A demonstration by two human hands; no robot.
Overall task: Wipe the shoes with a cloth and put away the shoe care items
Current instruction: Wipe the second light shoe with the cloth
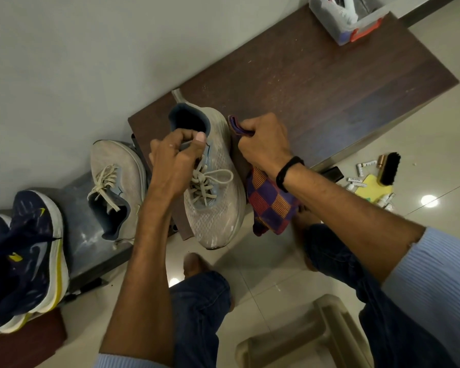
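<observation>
Grey shoe [215, 208] sits on the desk [316, 75] near edge, toe twd the person. Left hand [175, 160] pinches its tongue; right hand [263, 147], just right of the shoe, clenches a checkered cloth [271, 205], rest hanging below the wrist. 2nd grey shoe [114, 181] lies left of it, navy pair [29, 251] further left. Brush [389, 168] & tubes [356, 181] on floor, far right; clear box [348, 19] beyond it.

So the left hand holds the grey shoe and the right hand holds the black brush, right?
Not quite. The head view shows the right hand gripping the checked cloth, not the brush, which lies on the floor. The left hand does hold the grey shoe.
</observation>
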